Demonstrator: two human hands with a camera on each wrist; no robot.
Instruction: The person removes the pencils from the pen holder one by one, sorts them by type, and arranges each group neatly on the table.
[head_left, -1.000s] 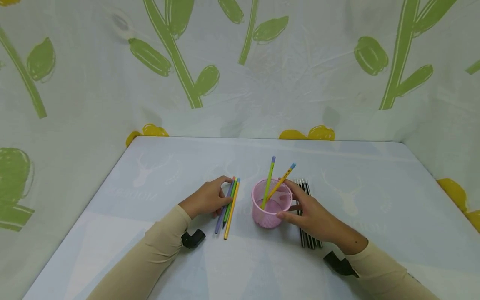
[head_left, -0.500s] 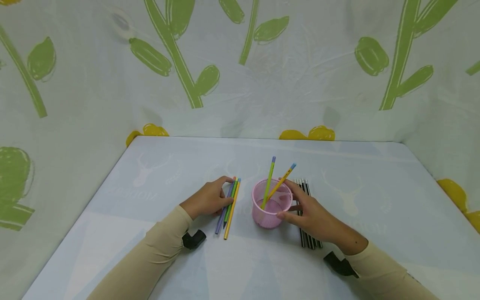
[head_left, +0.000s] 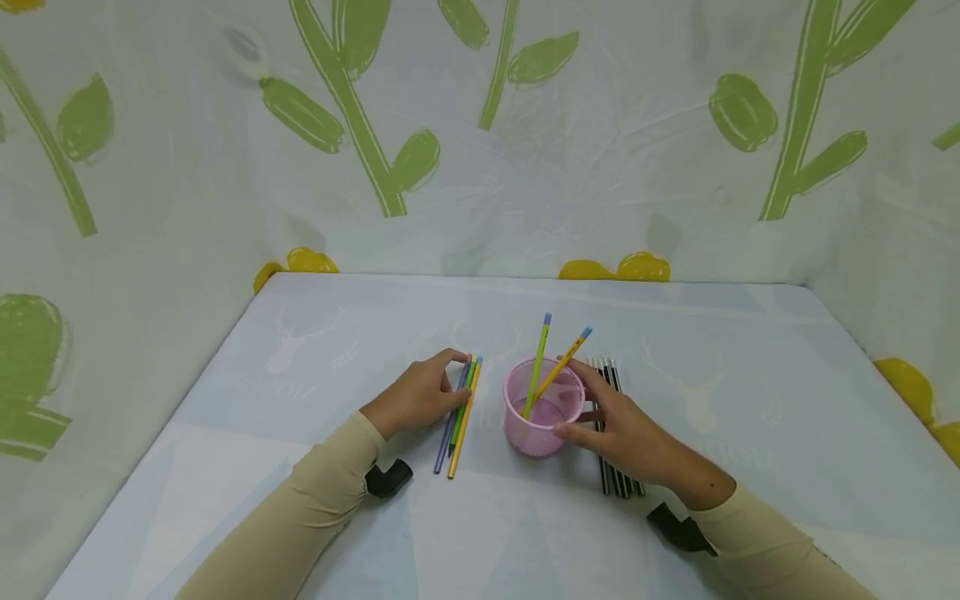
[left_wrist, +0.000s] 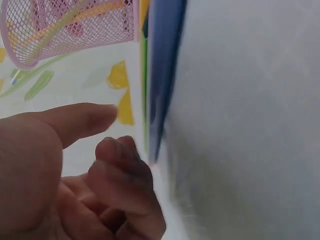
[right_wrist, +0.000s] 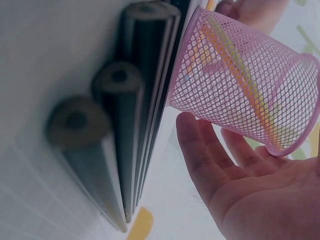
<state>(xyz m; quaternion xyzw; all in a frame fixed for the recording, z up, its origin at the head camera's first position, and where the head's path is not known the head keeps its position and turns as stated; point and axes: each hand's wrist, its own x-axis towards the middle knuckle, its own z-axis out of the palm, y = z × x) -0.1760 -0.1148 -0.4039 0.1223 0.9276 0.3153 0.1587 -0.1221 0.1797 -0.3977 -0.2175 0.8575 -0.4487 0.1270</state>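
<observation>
My right hand (head_left: 622, 425) holds a pink mesh pencil cup (head_left: 534, 437), thumb at the near rim and fingers round its right side. Inside lean a lime-green pencil (head_left: 538, 367) and a yellow pencil (head_left: 564, 362), ends up. My left hand (head_left: 416, 396) reaches over several coloured pencils lying left of the cup: a purple pencil (head_left: 444, 450), a green pencil (head_left: 463, 408) and a yellow-orange pencil (head_left: 460, 442). Its thumb and index overlap their upper part in the head view. The left wrist view shows a gap between thumb and curled fingers, with the purple pencil (left_wrist: 162, 60) beyond.
Several black pencils (head_left: 618, 479) lie side by side just right of the cup, partly beneath my right hand; their blunt ends (right_wrist: 120, 75) are close in the right wrist view. The pale table (head_left: 315, 483) meets a leaf-patterned wall (head_left: 600, 167) at the back.
My left thumb has shifted slightly right across the coloured pencils, and the purple pencil has slid closer to the green and yellow-orange ones. My right hand and the cup have stayed put.
</observation>
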